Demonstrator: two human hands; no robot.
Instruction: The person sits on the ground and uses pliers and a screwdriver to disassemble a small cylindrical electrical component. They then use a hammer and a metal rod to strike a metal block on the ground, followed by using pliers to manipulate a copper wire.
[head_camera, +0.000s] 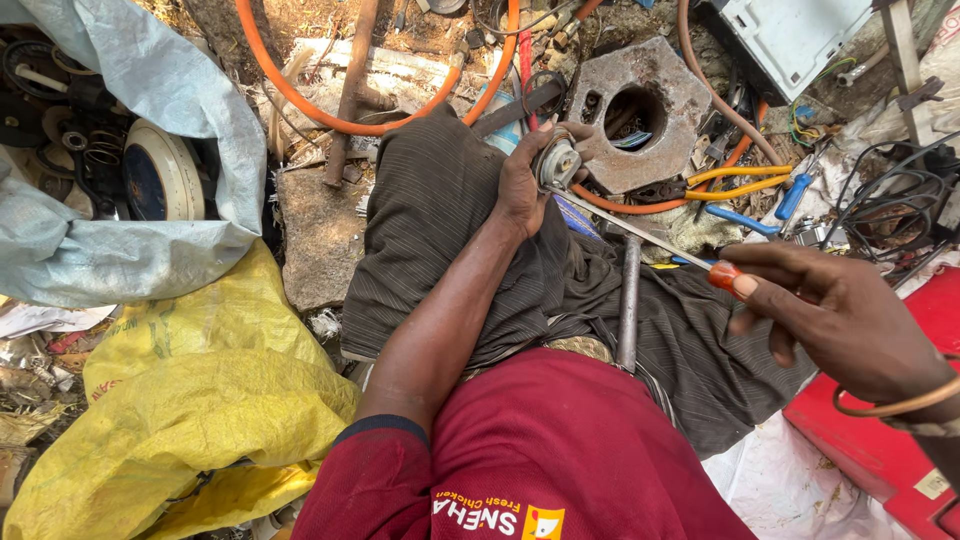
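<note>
A seated person works on a small round metal part (556, 163) held over the left knee, a long screwdriver (640, 232) set against it. The part looks whole, w/ no loose pieces visible on the lap, so the job appears early or mid-way: the tip is engaged at the part's lower edge, but nothing seems pried off or opened yet. Whether any screw has come out can't be told; the part's face is too small and partly hidden by fingers.

Left hand (525, 180): closed around the part, thumb and fingers curled over its rim, pinning it against the dark striped trousers (440, 220). Grip looks firm.

Right hand (840, 320): closed narrowly on the screwdriver's orange-red handle (728, 278), held between thumb and fingertips at the butt end, other fingers loosely bent, a thin bangle at the wrist. Shaft runs up-left from handle to part.

Around them: a grey concrete block w/ round hole (635, 110) just beyond the part, yellow-handled pliers (735, 182) and a blue-handled tool (762, 215) to the right of it, an orange hose (330, 112) looping behind, a yellow sack (190, 400) at left and a red case (900, 420) at right. A metal bar (628, 300) lies across the lap.
</note>
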